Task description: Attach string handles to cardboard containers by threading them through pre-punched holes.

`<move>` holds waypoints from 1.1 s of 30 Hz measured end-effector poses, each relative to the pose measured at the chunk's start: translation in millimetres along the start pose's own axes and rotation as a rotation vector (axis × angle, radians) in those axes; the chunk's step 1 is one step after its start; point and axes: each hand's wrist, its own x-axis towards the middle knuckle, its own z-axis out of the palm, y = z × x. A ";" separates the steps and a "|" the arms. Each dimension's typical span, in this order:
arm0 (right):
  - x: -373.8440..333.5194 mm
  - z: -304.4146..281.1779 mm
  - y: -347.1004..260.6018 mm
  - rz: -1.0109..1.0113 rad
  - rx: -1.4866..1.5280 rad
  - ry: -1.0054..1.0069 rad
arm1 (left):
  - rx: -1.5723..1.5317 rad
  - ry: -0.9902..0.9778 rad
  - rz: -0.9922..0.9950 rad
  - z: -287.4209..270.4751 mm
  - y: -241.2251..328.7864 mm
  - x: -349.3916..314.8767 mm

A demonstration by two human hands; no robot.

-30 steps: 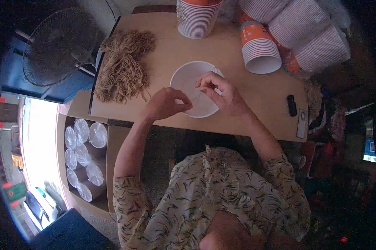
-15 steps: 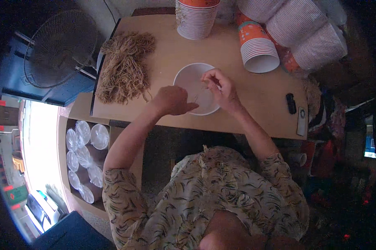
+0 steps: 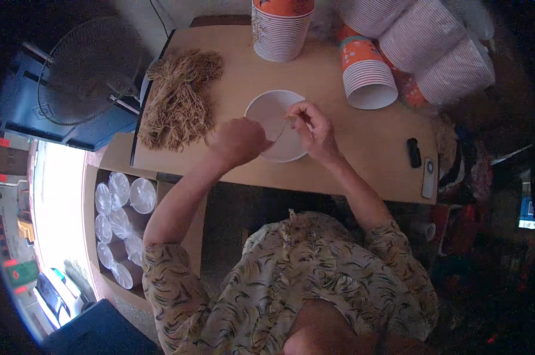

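A white paper tub (image 3: 291,151) stands on the brown table, its round mouth facing up under both my hands. My right hand (image 3: 316,131) is closed in a pinch over the tub's right side, with a thin brown strand (image 3: 282,131) between the fingertips. The strand runs down toward my left hand (image 3: 239,142), which is closed at the tub's left rim and slightly blurred; its fingertips seem to grip the other end. A heap of tangled brown strands (image 3: 178,100) lies on the table to the left of that hand.
Nested white and orange paper tubs (image 3: 282,38) stand at the far edge. Another stack (image 3: 371,83) lies at the far right beside plastic-wrapped stacks (image 3: 424,32). A black object (image 3: 413,152) lies near the right edge. A carton (image 3: 125,285) of film-covered tubs sits at lower left, below a fan (image 3: 90,71).
My left hand has shifted slightly left and its fingers have closed. The strand now shows stretched between both hands. My right hand stays nearly in place, still pinching.
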 end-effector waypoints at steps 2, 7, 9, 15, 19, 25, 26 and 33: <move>-2.9 3.3 -3.5 -0.013 -0.020 -0.002 | 0.339 -0.146 0.052 -5.7 8.6 4.8; -6.2 10.6 -1.4 -0.055 0.007 0.036 | 0.188 -0.355 0.077 -4.7 -9.3 25.6; -6.2 11.8 -3.1 -0.050 0.037 0.120 | 0.089 -0.402 0.129 -6.1 -19.6 26.9; -0.5 8.1 1.8 -0.036 0.074 0.155 | 0.075 -0.049 -0.073 -15.9 3.1 5.7; 8.6 10.6 -2.1 -0.065 0.076 0.107 | -0.158 0.045 0.024 -12.1 2.5 5.7; 22.3 5.5 -21.2 -0.212 0.007 -0.143 | -0.290 0.144 0.181 -0.5 -2.5 14.6; 19.0 3.2 -22.8 -0.177 0.027 -0.154 | -0.320 0.098 0.101 -0.6 -1.6 16.4; 8.6 1.3 -30.1 -0.084 0.021 -0.082 | -1.070 -0.180 -0.059 -16.0 1.7 14.5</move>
